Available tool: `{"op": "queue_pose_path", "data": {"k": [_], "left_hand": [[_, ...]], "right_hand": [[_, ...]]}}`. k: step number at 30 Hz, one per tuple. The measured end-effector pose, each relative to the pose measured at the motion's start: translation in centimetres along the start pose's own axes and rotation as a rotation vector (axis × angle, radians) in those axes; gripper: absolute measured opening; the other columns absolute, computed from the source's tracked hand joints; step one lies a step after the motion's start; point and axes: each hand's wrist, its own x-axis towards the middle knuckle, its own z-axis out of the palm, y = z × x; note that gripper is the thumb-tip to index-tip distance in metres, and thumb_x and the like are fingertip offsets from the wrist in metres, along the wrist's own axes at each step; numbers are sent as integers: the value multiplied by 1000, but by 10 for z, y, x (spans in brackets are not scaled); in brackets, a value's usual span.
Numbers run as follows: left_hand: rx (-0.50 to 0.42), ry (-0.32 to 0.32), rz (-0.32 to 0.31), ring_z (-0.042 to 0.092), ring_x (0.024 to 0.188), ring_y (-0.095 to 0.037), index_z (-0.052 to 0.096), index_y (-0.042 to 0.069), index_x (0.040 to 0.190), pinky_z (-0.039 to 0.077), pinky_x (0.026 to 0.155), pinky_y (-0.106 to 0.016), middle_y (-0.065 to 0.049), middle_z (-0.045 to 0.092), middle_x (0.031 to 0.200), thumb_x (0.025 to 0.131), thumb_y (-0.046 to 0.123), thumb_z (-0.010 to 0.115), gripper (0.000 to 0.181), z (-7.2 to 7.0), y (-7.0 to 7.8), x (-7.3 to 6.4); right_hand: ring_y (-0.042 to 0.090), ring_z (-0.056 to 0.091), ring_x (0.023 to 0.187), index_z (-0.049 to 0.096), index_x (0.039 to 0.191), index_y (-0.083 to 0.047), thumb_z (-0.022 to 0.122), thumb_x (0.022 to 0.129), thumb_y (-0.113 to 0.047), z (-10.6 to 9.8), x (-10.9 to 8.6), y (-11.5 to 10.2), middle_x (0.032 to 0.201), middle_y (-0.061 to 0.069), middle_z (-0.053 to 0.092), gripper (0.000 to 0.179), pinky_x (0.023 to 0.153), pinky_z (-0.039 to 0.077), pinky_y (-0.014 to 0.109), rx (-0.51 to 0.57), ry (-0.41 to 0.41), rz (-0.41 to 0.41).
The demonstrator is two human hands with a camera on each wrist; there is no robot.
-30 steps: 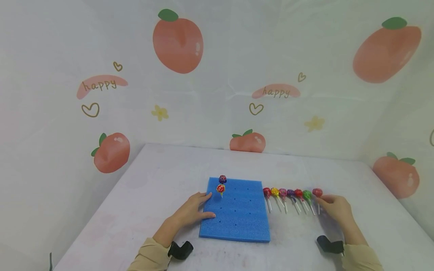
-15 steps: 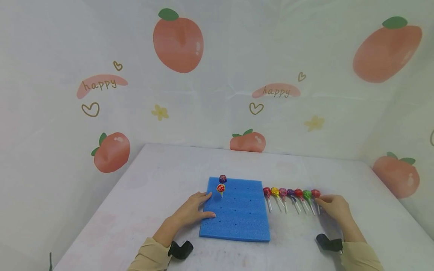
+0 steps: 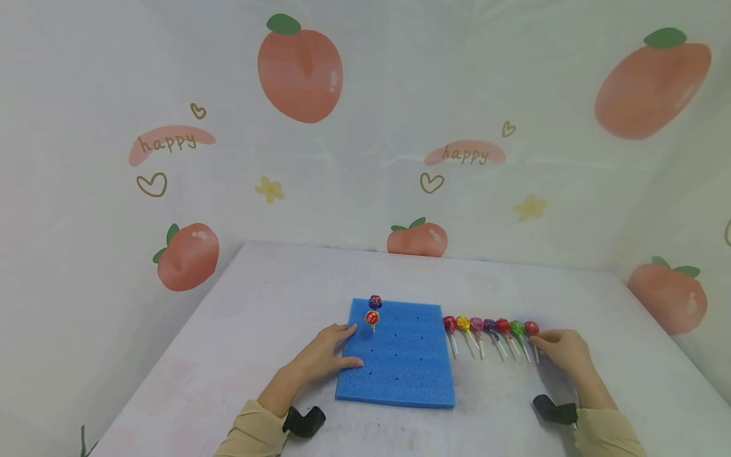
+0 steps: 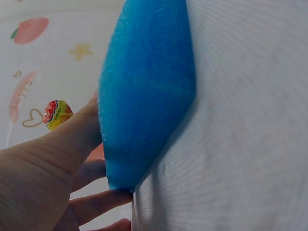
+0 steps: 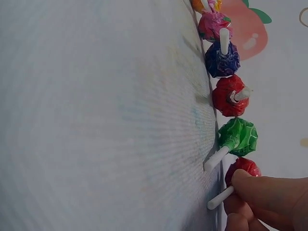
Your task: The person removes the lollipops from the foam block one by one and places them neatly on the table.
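Observation:
My left hand (image 3: pixel 320 355) rests at the left side of a blue foam board (image 3: pixel 400 381) dotted with small holes. Its thumb lies over the board's face and its other fingers touch the edge. Two lollipops stand upright in the board near its upper left: a dark purple-red one (image 3: pixel 374 301) and a red-and-yellow one (image 3: pixel 372 317). At the right end of a row of lollipops, my right hand (image 3: pixel 565 349) pinches a red lollipop (image 5: pixel 245 166) near the base of its wrapper. A green lollipop (image 5: pixel 239 137) lies right beside it.
Between board and right hand lie more lollipops in the row, among them a yellow one (image 3: pixel 464 324), a purple one (image 3: pixel 490 325) and a red one (image 3: pixel 502 325). A black wrist mount (image 3: pixel 304 422) sits at each wrist. A white printed cloth (image 3: pixel 342 190) hangs behind the table.
My right hand has shifted the end red lollipop slightly left, against the green one, then stayed nearly still. The left hand and the board have not moved.

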Motion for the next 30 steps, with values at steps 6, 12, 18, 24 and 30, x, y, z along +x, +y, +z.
{"op": "queue_pose_path", "data": {"k": [6,12,18,24,30], "left_hand": [[-4,-3,6,31,136,-44,41,1,139,29,109,-58,-24,40,144,81,40,69,76,0,0,0],[6,4,8,32,136,-44,41,2,140,30,109,-58,-23,40,144,81,41,69,75,1,-3,2],[2,7,6,31,136,-43,41,3,140,30,109,-57,-23,40,144,82,41,68,74,2,-4,2],[2,6,11,31,136,-44,41,3,140,30,109,-58,-23,40,144,82,41,68,74,2,-4,3],[0,7,0,31,136,-44,42,2,139,30,109,-57,-23,40,144,81,41,69,75,1,-3,2]], "right_hand": [[33,60,85,61,108,14,60,89,-26,1,0,1,103,32,62,44,73,51,46,4,0,3],[32,60,84,61,109,13,61,88,-28,1,-2,1,105,32,62,46,72,52,44,0,-1,6],[28,60,81,61,109,13,62,87,-31,1,-2,1,103,31,63,49,71,52,42,5,-6,8],[29,59,85,59,112,12,61,88,-35,0,-1,1,105,31,61,52,73,51,44,23,-12,37],[25,59,82,59,113,12,59,89,-37,-2,-4,1,103,29,63,55,69,50,37,40,-16,39]]}}
